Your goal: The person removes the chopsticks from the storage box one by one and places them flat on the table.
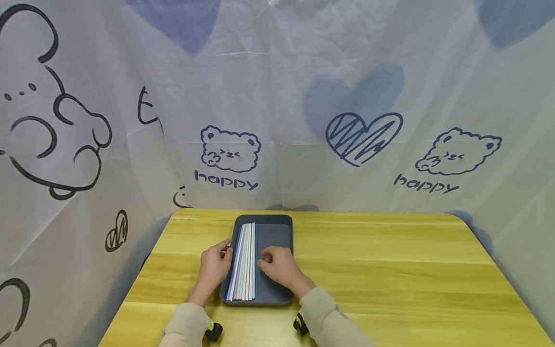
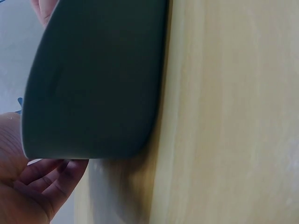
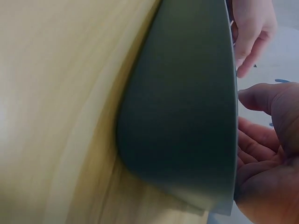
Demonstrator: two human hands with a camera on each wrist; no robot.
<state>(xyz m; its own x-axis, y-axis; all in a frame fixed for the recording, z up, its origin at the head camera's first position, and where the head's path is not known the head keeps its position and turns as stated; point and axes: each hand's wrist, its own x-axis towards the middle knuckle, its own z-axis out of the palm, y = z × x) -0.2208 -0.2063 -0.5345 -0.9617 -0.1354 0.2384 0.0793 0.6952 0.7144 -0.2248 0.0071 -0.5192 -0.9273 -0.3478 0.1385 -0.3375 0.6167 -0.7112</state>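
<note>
A dark grey rectangular tray (image 1: 273,236) stands on the wooden table. Along its left half lies a row of several long thin sticks (image 1: 244,262) in purple, white, yellow and light blue, side by side. My left hand (image 1: 214,264) is at the tray's left rim, thumb and fingers bent loosely. In the left wrist view the tray wall (image 2: 93,84) hides part of that hand's fingers (image 2: 65,186). Over the tray's right half, just beside the sticks, is my right hand (image 1: 279,265), loosely curled with nothing visible in it. The right wrist view shows its thumb (image 3: 257,97) apart from the fingers.
The yellow wood-grain table (image 1: 390,270) extends widely to the right of the tray and less to the left. A pale curtain (image 1: 282,96) printed with hearts and bears hangs behind the table and along its sides.
</note>
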